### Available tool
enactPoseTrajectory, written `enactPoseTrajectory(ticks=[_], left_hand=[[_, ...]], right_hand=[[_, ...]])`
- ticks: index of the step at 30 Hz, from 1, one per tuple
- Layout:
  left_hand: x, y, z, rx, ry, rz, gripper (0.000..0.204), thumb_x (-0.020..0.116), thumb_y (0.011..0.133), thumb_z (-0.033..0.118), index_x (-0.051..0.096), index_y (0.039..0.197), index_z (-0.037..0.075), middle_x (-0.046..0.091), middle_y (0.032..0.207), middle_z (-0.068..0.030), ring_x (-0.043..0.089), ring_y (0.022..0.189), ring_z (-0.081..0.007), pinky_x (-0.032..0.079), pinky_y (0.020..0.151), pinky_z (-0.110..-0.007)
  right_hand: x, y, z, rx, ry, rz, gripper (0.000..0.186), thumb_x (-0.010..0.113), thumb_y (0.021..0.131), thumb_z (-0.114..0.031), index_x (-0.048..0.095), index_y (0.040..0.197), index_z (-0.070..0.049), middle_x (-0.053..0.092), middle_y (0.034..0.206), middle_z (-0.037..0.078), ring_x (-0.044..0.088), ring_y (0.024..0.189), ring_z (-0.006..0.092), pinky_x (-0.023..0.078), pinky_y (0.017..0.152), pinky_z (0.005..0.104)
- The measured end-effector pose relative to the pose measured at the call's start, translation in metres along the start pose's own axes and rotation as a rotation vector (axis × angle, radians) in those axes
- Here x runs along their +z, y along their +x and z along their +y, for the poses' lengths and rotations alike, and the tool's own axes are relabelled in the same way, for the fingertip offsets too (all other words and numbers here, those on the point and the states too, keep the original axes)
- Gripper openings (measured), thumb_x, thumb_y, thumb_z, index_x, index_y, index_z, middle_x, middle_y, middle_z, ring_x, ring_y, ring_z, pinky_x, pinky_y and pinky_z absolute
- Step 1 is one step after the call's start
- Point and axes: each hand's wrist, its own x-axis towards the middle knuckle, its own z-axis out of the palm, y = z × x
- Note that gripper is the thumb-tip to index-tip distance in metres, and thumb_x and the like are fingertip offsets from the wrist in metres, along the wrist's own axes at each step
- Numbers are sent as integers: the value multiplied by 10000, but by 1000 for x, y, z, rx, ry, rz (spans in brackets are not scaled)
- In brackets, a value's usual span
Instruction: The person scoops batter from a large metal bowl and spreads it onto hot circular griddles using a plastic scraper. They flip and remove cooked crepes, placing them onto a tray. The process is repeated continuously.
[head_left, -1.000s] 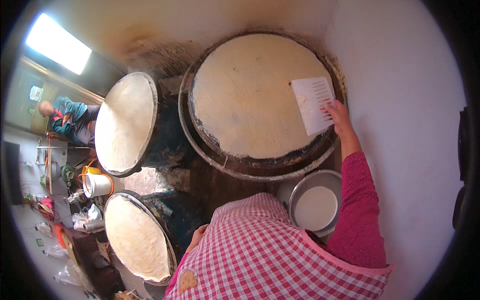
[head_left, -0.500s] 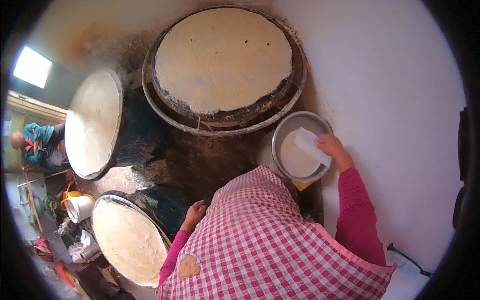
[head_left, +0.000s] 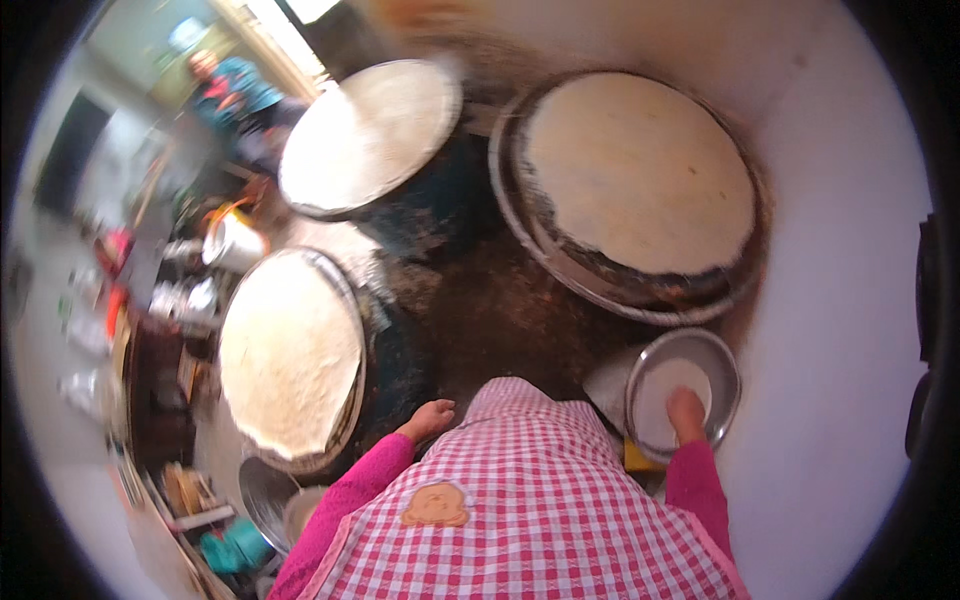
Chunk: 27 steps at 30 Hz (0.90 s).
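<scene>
The right hand dips, fingers pointing down, into a round metal bowl of pale, batter-like liquid; the fingertips are blurred and turned from view, so whether they are spread, together or clamped on something cannot be told. The left hand hangs loosely at the waist beside a pink-and-white checked apron, nothing visible in its grasp; blur hides how far apart its fingers are. It appears to be held out of the way, leaving the bowl to the right arm.

The bowl rests at the person's right, near the wall, above something yellow that shows under its edge. Its place just beside the nearest griddle seems chosen to keep the liquid within short reach of both arm and hot plate. That griddle, set within a metal ring, carries a thin, pale round sheet.

Two more pale rounds, one farther off and one at left, lie on similar stands, all three apparently grouped for easy turning between them. Beyond, a white bucket stands near a seated person in teal.
</scene>
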Motion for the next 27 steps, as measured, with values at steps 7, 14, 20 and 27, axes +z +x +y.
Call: enactPoseTrajectory(ticks=[7,14,20,27], left_hand=[[31,-27,29,-85,-67,20,450,504,746,247,545,1132,19,562,1122,-175,534,1054,-284,399,913,-332],[62,-58,18,-154,-169,185,468,497,732,254,543,1132,16,559,1123,-179,534,1049,-293,397,916,-339],[102,-89,-11,-254,-348,229,455,507,743,254,544,1131,19,564,1116,-177,536,1044,-279,410,896,-330],[132,-103,-35,-253,-385,227,396,491,720,244,586,1053,53,623,929,-159,609,825,-278,471,756,-339]], right_hand=[[9,28,43,-193,-77,-31,207,516,744,-194,612,813,-24,610,840,209,586,808,372,463,703,454],[-2,62,47,-403,-50,119,225,519,731,-196,643,814,-27,601,846,229,587,753,385,461,692,466],[-8,73,41,-395,-179,52,227,512,715,-200,645,790,-32,617,751,203,604,726,358,471,677,449],[-4,96,64,-294,-134,-251,266,515,714,-240,631,792,-13,615,639,156,614,557,270,488,565,374]])
